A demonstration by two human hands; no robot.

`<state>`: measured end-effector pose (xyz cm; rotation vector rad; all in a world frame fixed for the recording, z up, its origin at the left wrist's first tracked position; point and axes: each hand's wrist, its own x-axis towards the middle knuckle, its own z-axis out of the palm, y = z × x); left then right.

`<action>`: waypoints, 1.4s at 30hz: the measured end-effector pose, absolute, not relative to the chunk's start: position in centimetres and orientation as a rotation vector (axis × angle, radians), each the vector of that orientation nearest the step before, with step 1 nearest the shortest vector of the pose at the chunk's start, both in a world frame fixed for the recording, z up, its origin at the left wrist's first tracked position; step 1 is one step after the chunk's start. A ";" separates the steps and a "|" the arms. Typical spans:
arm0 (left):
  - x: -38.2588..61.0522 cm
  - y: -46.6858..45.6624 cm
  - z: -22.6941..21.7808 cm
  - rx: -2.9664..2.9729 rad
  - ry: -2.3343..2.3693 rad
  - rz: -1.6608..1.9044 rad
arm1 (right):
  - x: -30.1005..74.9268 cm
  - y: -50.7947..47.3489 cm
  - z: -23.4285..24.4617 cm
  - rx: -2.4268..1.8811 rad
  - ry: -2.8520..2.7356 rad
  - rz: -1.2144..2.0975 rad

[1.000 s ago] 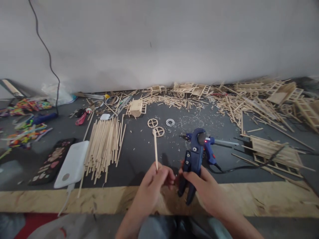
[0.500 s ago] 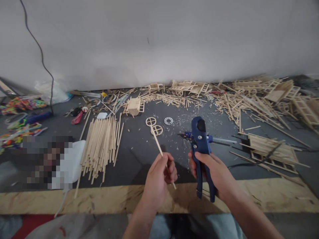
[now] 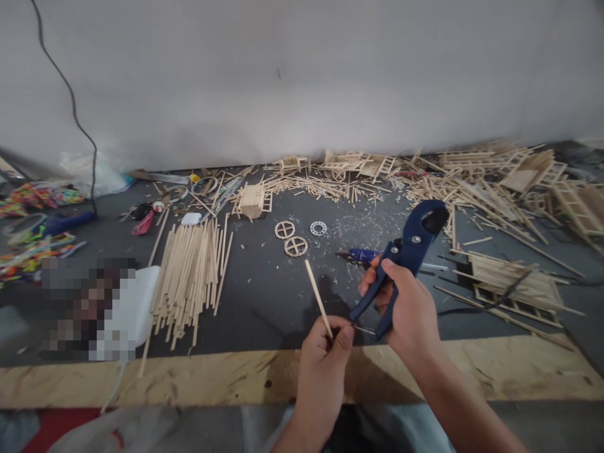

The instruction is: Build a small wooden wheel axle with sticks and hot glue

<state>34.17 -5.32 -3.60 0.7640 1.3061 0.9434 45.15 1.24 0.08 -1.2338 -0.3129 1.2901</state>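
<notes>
My left hand (image 3: 325, 358) is closed on a thin wooden stick (image 3: 317, 290), which slants up and away from its fingers. Its fingertips are right beside the handle end of a blue hand cutter (image 3: 402, 251), near a thin wire latch there; whether they touch it I cannot tell. My right hand (image 3: 411, 308) grips this cutter by its handles, with the head tilted up to the right. Beyond the stick lie two small wooden spoked wheels (image 3: 296, 246) and a white perforated ring (image 3: 318, 223). A blue-handled tool (image 3: 362, 255) rests partly behind my right hand.
To the left, many loose sticks (image 3: 186, 277) lie in a bundle beside a white block (image 3: 150, 296). A small wooden model (image 3: 252, 200) stands behind. Stick offcuts (image 3: 321, 187) and wooden frames line the wall. Another slatted piece (image 3: 519, 283) lies at right. A wooden strip (image 3: 212, 380) edges the table.
My left hand has moved right and nearer, drawing the stick away from the wheels. The cutter has swung so its head leans right and its handles point toward my left hand.
</notes>
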 end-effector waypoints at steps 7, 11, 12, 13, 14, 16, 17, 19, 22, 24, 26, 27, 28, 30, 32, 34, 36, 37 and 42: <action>35.0 -5.7 -3.1 0.813 1.224 0.942 | 44.5 0.6 -0.9 -1.320 -0.481 1.246; 34.4 -5.5 -2.8 0.900 1.244 1.024 | 44.3 0.3 -1.2 -1.305 -0.555 1.317; 34.0 -5.3 -2.8 0.868 1.260 1.063 | 44.4 0.2 -1.3 -1.313 -0.575 1.334; 33.5 -5.1 -2.9 0.817 1.276 1.112 | 44.5 0.1 -1.3 -1.342 -0.598 1.351; 33.0 -4.7 -2.9 0.752 1.286 1.172 | 44.7 0.0 -1.4 -1.387 -0.621 1.366; 31.9 -3.7 -2.7 0.631 1.256 1.332 | 45.1 -0.3 -1.6 -1.481 -0.673 1.403; 31.4 -3.2 -2.6 0.581 1.210 1.408 | 45.3 -0.5 -1.7 -1.509 -0.701 1.428; 30.6 -2.2 -2.2 0.506 1.097 1.504 | 45.7 -0.8 -1.9 -1.519 -0.760 1.470; 30.0 -1.1 -1.7 0.458 1.021 1.582 | 45.9 -1.3 -1.8 -1.530 -0.847 1.468; 29.9 -0.8 -1.6 0.460 1.009 1.619 | 45.9 -1.5 -1.5 -1.580 -0.914 1.443; 30.1 -0.6 -1.5 0.467 0.986 1.639 | 45.9 -1.7 -1.1 -1.630 -0.998 1.424; 30.2 -0.5 -1.6 0.470 0.971 1.642 | 45.8 -1.8 -1.0 -1.641 -1.043 1.421; 30.3 -0.5 -1.6 0.472 0.956 1.645 | 45.8 -1.9 -0.9 -1.643 -1.082 1.418; 30.6 -0.4 -1.6 0.478 0.937 1.642 | 45.7 -1.9 -0.8 -1.634 -1.137 1.418; 30.7 -0.3 -1.6 0.484 0.930 1.636 | 45.6 -1.9 -1.0 -1.635 -1.157 1.414; 30.7 -0.3 -1.5 0.483 0.928 1.633 | 45.5 -1.9 -1.2 -1.634 -1.163 1.409; 30.7 -0.3 -1.4 0.480 0.926 1.636 | 45.4 -1.9 -1.3 -1.635 -1.168 1.407; 30.7 -0.3 -1.3 0.482 0.925 1.640 | 45.4 -1.9 -1.4 -1.634 -1.169 1.407; 30.9 -0.2 -0.8 0.513 0.940 1.663 | 44.8 -2.2 -1.3 -1.617 -1.213 1.361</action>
